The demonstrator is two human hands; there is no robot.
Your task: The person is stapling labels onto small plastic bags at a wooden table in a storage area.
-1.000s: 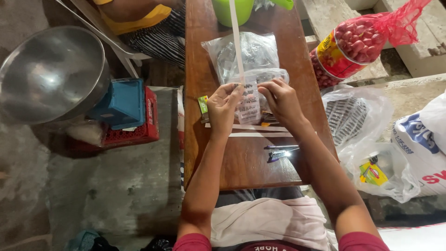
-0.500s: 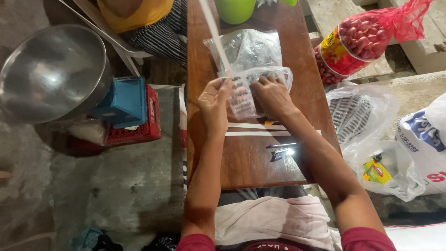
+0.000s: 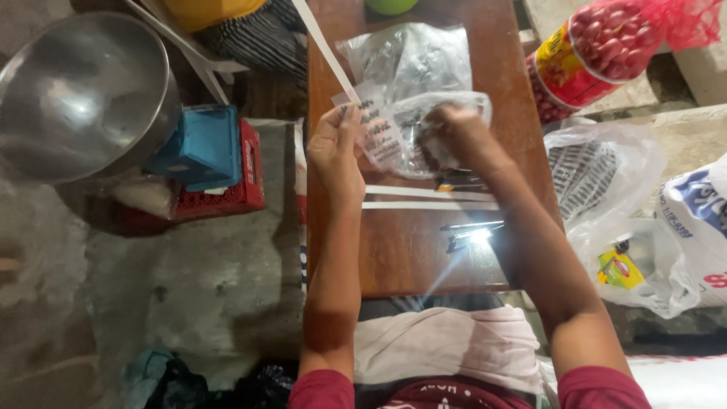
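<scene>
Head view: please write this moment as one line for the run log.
left hand: holds clear bag edge | right hand: inside bag | surface: wooden table

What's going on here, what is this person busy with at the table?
A person at a narrow wooden table holds a small clear plastic bag up in both hands. The left hand pinches its edge, and the right hand is tucked against or inside the bag. Two white strips and a shiny metal tool lie on the table, with another clear bag behind.
</scene>
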